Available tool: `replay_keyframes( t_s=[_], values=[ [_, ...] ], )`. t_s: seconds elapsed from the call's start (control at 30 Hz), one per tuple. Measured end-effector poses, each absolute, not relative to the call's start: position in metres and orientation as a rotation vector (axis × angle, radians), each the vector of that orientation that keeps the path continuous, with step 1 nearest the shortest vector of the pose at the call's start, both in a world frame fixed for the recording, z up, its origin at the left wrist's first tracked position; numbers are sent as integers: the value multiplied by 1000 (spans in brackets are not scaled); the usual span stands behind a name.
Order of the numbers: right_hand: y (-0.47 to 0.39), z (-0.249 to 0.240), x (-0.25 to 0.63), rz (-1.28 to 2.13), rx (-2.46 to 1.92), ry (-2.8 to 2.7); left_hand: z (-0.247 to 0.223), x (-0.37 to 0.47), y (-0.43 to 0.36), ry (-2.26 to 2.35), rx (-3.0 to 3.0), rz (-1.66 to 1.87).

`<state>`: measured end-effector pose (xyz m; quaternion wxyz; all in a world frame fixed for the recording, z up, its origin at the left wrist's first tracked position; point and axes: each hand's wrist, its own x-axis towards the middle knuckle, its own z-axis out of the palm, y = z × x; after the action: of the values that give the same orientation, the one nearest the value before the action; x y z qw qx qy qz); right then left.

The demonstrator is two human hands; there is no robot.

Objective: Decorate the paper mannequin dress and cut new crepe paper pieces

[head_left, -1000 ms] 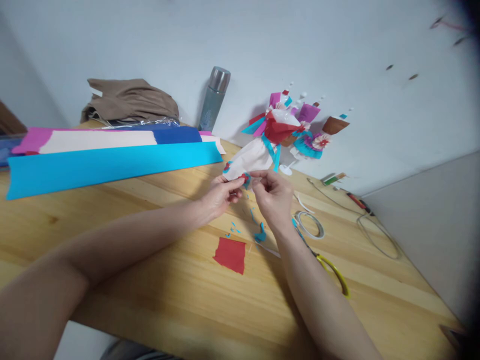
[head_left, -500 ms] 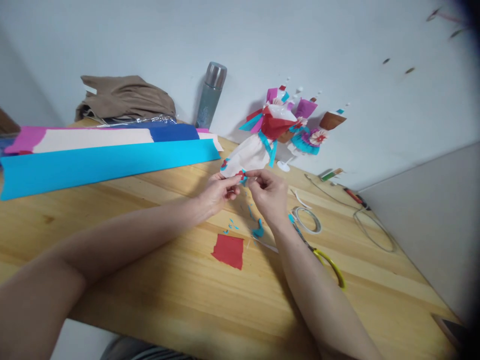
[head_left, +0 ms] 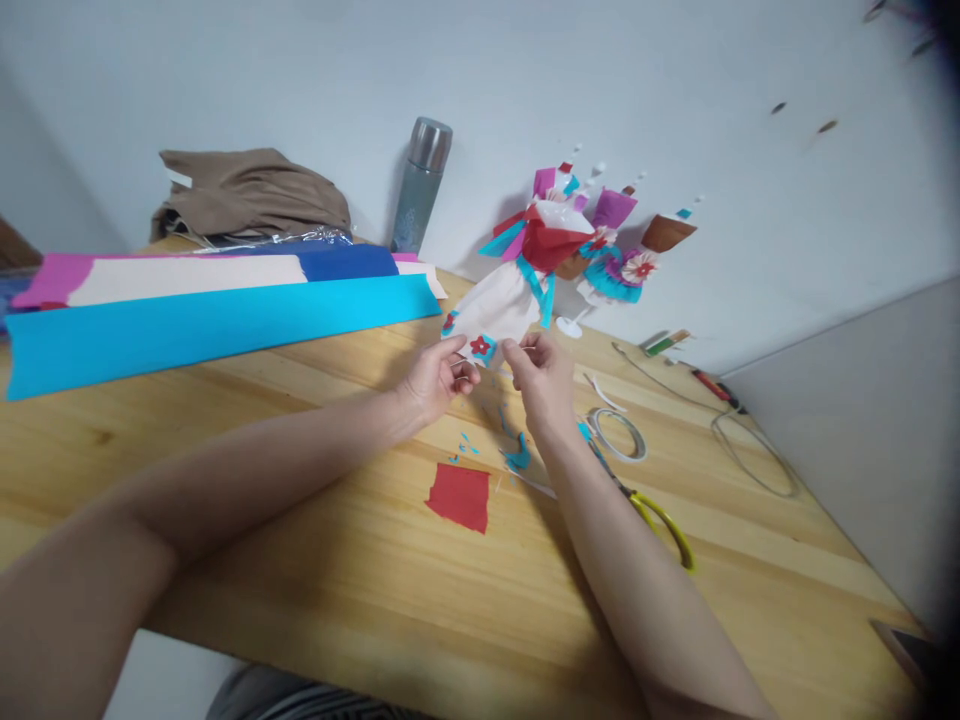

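A paper doll with a white crepe-paper skirt (head_left: 491,310) and a red upper part (head_left: 551,245) stands in front of me. Near the skirt's hem is a red paper flower (head_left: 480,346) on a blue patch, with another such flower at the left edge. My left hand (head_left: 439,380) grips the hem below the flower, thumb on top and fingers underneath. On the other side, my right hand (head_left: 544,375) pinches the hem between thumb and curled fingers. Parts of the hem behind my fingers are hidden.
A red paper piece (head_left: 459,497), blue scraps (head_left: 517,455), yellow-handled scissors (head_left: 664,525) and a tape roll (head_left: 619,435) lie nearby. Behind are blue crepe paper (head_left: 225,335), a flask (head_left: 422,185), brown cloth (head_left: 255,195), more paper figures (head_left: 619,275) and a cable (head_left: 739,465).
My right fingers have moved off the red flower to the hem on its right, and my left thumb has slid off it. The whole flower now shows.
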<state>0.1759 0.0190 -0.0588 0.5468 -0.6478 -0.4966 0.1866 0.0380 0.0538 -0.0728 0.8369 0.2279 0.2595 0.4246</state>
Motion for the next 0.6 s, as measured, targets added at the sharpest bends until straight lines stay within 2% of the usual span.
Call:
replay_keyframes(
  t_s=[0.6],
  values=[
    [18,-57,174,446,-1477,-1155,-76,37,52,537,515,941]
  ],
)
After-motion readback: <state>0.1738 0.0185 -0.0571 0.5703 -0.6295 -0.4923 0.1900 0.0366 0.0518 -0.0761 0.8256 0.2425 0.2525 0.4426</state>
